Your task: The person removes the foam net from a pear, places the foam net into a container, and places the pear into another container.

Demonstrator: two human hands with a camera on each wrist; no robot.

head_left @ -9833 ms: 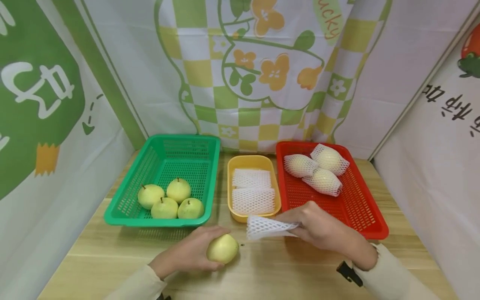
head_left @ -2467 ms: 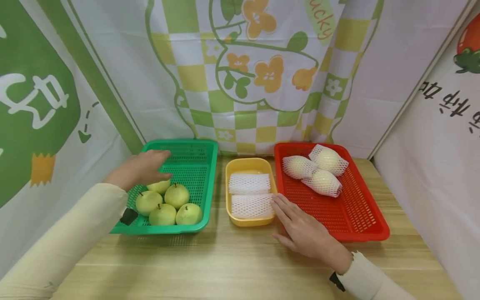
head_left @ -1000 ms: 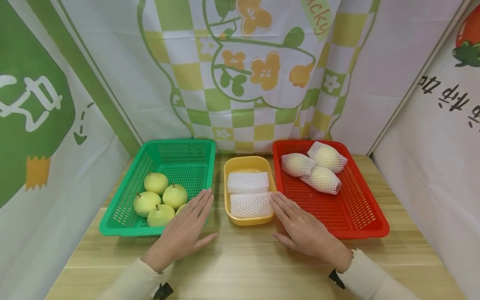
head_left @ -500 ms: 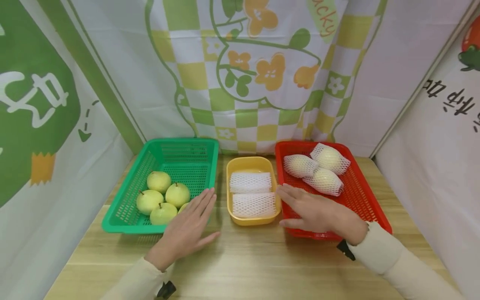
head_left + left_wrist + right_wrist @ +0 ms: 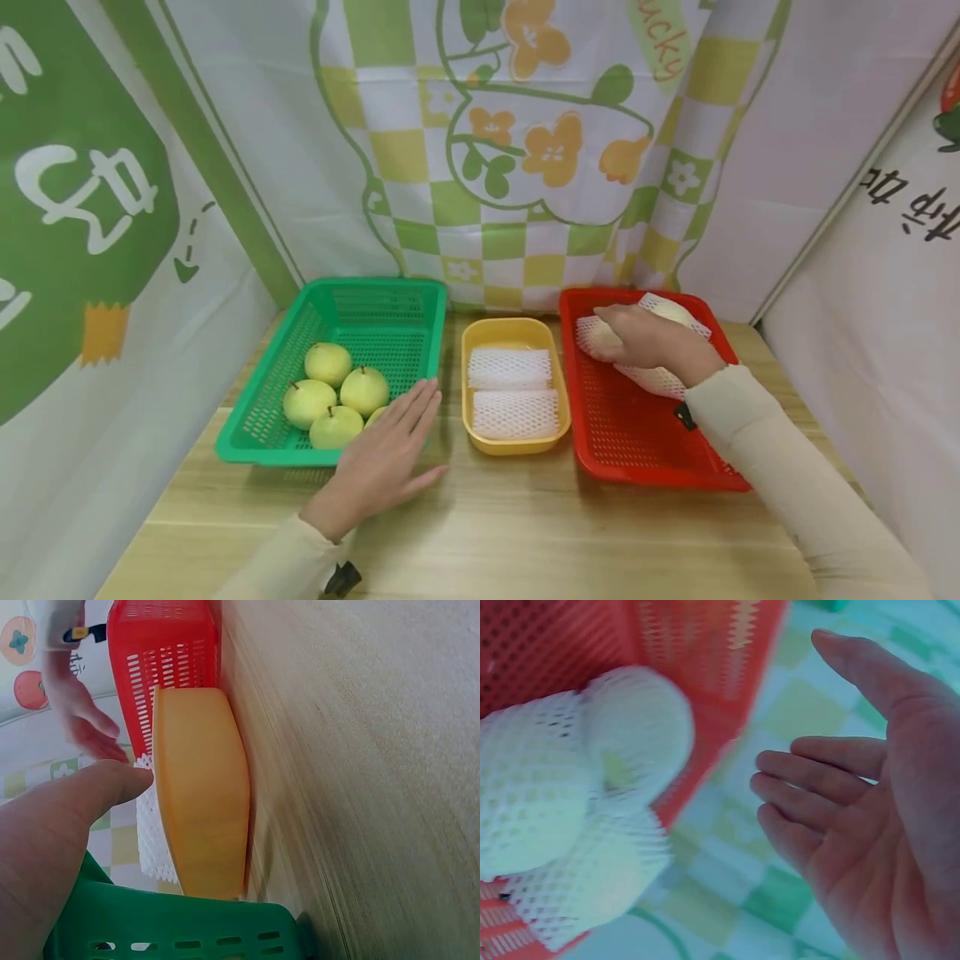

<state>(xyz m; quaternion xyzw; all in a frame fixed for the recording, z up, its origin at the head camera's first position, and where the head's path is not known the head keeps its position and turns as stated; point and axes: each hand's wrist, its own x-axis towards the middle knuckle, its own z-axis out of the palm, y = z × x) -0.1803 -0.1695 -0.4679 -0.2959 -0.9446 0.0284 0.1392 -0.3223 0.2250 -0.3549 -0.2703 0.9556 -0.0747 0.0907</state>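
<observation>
My left hand (image 5: 382, 467) lies with straight fingers over the front right corner of the green basket (image 5: 255, 454), holding nothing. It partly covers one of several bare pears (image 5: 364, 391) in that basket. Over the red basket (image 5: 637, 475) is my right hand (image 5: 645, 335), above foam-net-wrapped pears (image 5: 662, 381) and partly hiding them. In the right wrist view, that hand's fingers are loosely bent, with an empty palm, apart from a wrapped pear (image 5: 634, 739). White foam net sleeves (image 5: 516, 414) lie in two piles inside the yellow bin (image 5: 517, 447), between both baskets.
All three containers stand on a wooden table (image 5: 480, 533). A checkered curtain (image 5: 517, 233) hangs right behind them. White printed cloth walls (image 5: 862, 333) close in both sides.
A pear and a foam sleeve, held in my left and right hands much earlier, have left them; the green basket gained a pear. Lately my right hand moved from the yellow bin's side over the wrapped pears.
</observation>
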